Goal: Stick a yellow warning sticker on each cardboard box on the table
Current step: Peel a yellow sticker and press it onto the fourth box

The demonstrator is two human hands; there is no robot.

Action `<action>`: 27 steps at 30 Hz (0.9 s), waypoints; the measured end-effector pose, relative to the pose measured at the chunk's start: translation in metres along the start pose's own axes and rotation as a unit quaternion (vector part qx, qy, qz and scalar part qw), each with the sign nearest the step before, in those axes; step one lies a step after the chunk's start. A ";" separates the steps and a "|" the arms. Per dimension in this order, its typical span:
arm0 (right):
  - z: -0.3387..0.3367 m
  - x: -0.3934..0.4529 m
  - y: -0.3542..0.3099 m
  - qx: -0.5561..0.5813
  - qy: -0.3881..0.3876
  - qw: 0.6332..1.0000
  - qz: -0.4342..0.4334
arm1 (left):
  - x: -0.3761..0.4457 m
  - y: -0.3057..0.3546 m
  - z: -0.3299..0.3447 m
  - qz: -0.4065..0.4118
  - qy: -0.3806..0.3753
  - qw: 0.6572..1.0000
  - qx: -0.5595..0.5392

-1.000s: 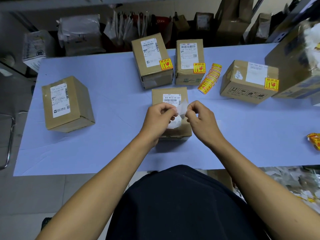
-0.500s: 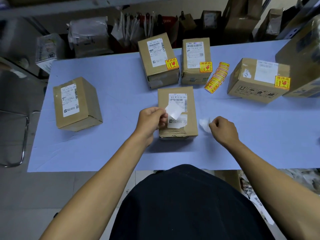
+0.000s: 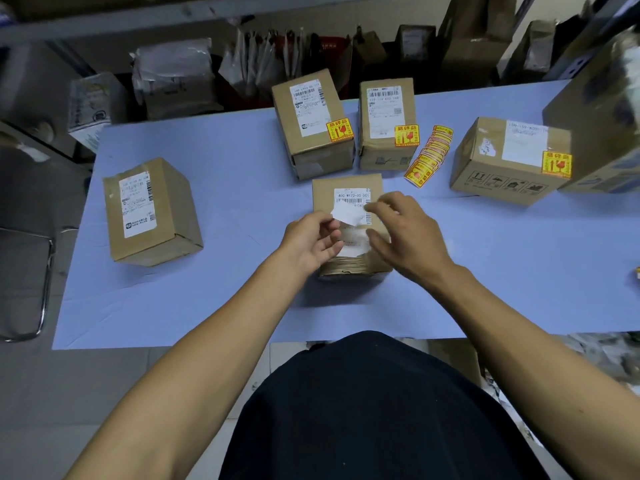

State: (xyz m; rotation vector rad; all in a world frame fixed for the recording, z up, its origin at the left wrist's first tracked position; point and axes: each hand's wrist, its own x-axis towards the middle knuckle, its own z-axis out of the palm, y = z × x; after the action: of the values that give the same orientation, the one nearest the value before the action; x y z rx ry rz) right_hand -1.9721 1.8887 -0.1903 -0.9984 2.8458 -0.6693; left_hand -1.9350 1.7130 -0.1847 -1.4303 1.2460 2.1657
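A small cardboard box (image 3: 325,192) with a barcode label lies in front of me on the blue table (image 3: 207,306); no yellow sticker shows on it. My left hand (image 3: 311,240) pinches a white piece of sticker paper (image 3: 348,214) above the box's label. My right hand (image 3: 405,237) hovers over the box's right side, fingers spread, fingertips close to that paper. A fanned stack of yellow warning stickers (image 3: 427,155) lies behind. Three boxes (image 3: 287,109), (image 3: 381,161), (image 3: 485,168) carry yellow stickers. The left box (image 3: 173,209) shows only a white label.
A big carton (image 3: 595,116) stands at the table's right edge. Parcels and bags (image 3: 173,74) crowd the shelf behind the table. A metal chair frame (image 3: 41,289) is on the floor at left. A small white scrap (image 3: 449,242) lies right of my right hand.
My hands parted; the right one went down to the table on the right, then came back over the box. The left hand kept hold of the white paper.
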 end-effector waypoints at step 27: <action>0.003 0.001 -0.004 0.709 -0.046 0.535 0.457 | -0.006 -0.027 0.007 0.105 -0.089 0.990 0.014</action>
State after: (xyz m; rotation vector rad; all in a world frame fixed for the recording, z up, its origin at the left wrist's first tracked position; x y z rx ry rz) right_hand -1.9699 1.8846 -0.1911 0.6543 1.2390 -1.8904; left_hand -1.9198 1.7361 -0.1922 -1.1094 1.4072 2.3416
